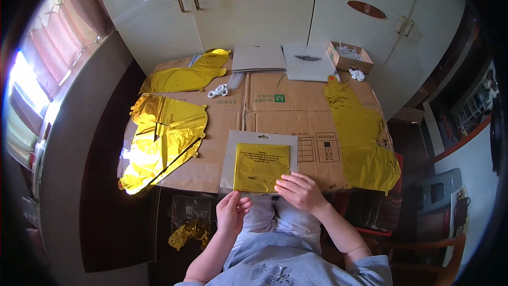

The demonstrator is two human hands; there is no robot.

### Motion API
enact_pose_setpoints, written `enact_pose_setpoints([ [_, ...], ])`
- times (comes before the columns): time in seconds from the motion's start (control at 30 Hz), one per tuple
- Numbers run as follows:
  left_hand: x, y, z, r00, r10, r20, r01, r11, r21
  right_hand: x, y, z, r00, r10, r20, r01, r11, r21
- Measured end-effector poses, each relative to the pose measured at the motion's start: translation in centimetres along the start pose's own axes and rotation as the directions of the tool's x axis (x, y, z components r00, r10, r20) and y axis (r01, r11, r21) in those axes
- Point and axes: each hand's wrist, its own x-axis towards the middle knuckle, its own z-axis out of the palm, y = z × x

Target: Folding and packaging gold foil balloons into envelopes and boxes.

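Both hands, the left hand (pixel 232 213) and right hand (pixel 299 190), pinched the pouch (pixel 260 165) at its lower edge, foil (pixel 261 166) inside, three balloons (pixel 165 143) unpacked on the desk (pixel 275 111).

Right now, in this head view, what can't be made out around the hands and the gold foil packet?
- Near edge of the gold foil packet: covered by the right hand.
- Left hand fingers: whether they pinch the clear sleeve is too small to tell.
- Small white pieces: too small to identify.
- Cardboard box contents: blurred, partly hidden by its wall.
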Motion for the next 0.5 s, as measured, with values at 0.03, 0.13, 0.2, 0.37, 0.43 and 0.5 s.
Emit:
enact_pose_setpoints([
  [0.03, 0.0, 0.0, 0.4, 1.000, 0.001, -0.016, -0.001, 1.000, 0.007, 0.0, 0.0, 0.0, 1.000, -0.005, -0.002, 0.005, 1.000, -0.004],
  [0.13, 0.3, 0.0, 0.7, 0.998, 0.003, -0.055, -0.002, 1.000, 0.016, -0.2, 0.1, 0.1, 1.000, -0.016, -0.001, 0.016, 1.000, -0.011],
  [0.2, 0.4, 0.1, 0.7, 0.997, 0.014, -0.073, -0.013, 1.000, 0.018, -0.2, 0.1, 0.0, 1.000, -0.017, 0.009, 0.017, 1.000, -0.014],
  [0.37, 0.5, 0.7, 0.8, 0.994, 0.028, -0.103, -0.026, 0.999, 0.024, -0.4, 0.2, 0.0, 1.000, -0.006, 0.030, 0.006, 1.000, 0.006],
  [0.43, 0.9, 0.6, 0.3, 0.995, 0.038, -0.094, -0.038, 0.999, -0.007, -0.4, 0.2, -0.1, 0.999, -0.006, 0.035, 0.006, 1.000, 0.009],
  [0.5, 1.1, 0.6, 0.0, 0.997, 0.040, -0.070, -0.043, 0.998, -0.046, -0.5, 0.2, 0.0, 0.999, -0.016, 0.039, 0.016, 1.000, 0.009],
])
